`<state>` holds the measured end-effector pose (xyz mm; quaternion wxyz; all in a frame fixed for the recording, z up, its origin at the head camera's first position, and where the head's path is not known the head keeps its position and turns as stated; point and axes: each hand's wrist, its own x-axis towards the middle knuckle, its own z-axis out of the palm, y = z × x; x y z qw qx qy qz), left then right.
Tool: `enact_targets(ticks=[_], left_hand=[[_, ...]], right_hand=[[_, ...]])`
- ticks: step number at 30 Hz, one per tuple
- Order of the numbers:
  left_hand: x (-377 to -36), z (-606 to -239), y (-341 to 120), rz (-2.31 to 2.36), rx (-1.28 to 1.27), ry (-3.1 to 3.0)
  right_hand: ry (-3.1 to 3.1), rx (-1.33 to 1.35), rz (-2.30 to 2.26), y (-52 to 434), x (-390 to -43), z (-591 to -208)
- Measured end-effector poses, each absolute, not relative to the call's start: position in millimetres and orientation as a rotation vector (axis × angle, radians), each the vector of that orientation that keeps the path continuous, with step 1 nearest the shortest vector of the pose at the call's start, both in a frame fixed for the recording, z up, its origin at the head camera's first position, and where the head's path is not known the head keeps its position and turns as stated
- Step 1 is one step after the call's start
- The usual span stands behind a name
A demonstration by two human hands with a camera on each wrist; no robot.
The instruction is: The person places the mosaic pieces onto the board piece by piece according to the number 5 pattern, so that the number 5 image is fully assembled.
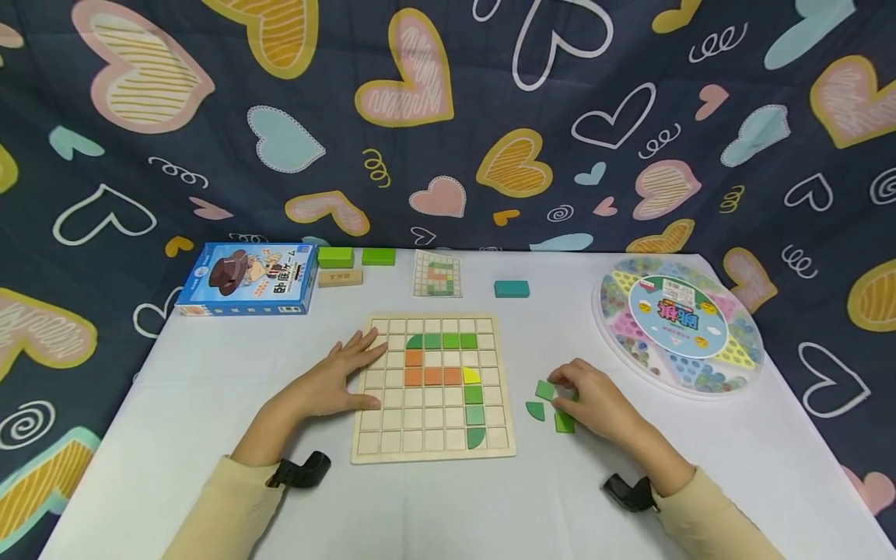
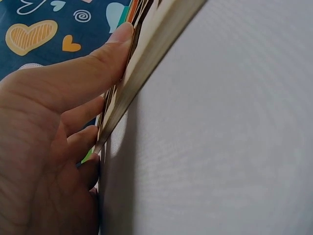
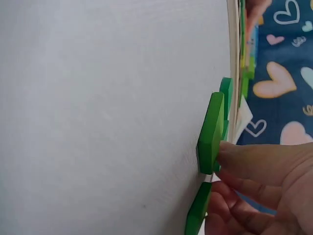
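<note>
A wooden grid board (image 1: pixel 392 441) lies mid-table with coloured tiles in some cells: orange squares (image 1: pixel 434 376), green pieces (image 1: pixel 450 341) and a yellow one (image 1: pixel 472 376). My left hand (image 1: pixel 334 379) rests spread on the board's left edge, thumb and fingertips on its surface. Right of the board, my right hand (image 1: pixel 591 395) is low among loose green tiles, thumb and index finger apart. A square tile (image 1: pixel 545 390) and a quarter-round tile (image 1: pixel 535 411) lie by its fingertips. In the right wrist view the thumb tip is right behind a green square (image 3: pixel 211 134).
At the back left are a blue game box (image 1: pixel 259 278), green blocks (image 1: pixel 379 257) and a wooden block (image 1: pixel 340 278). A pattern card (image 1: pixel 437 274) lies behind the board, with a teal block (image 1: pixel 512 289) beside it. A round marble game (image 1: pixel 677 327) occupies the right.
</note>
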<state>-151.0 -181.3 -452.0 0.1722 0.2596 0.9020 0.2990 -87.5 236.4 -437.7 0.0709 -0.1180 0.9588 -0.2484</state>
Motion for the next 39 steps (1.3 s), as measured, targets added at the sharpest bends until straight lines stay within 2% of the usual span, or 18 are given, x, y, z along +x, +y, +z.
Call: enact_targets(ticks=[13, 21, 29, 34, 39], left_hand=[[-154.1, -455.8, -180.3, 0.838, 0.750, 2.560], [-157.2, -454.4, -176.7, 0.852, 0.770, 2.565], [-154.0, -456.5, -178.4, 0.849, 0.772, 2.561], [-152.6, -454.7, -181.3, 0.851, 0.761, 2.566], [-151.9, -453.8, -183.5, 0.846, 0.732, 2.555]], right_hand=[[2.943, -0.428, -0.587, 215.6, -88.1, -431.4], [2.786, -0.866, -0.791, 156.1, -67.9, -419.6], [2.718, -0.981, -0.620, 120.1, -66.9, -430.0], [2.702, -0.971, -0.662, 121.9, -66.9, -427.6], [2.797, -0.816, -0.748, 160.4, -59.6, -419.3]])
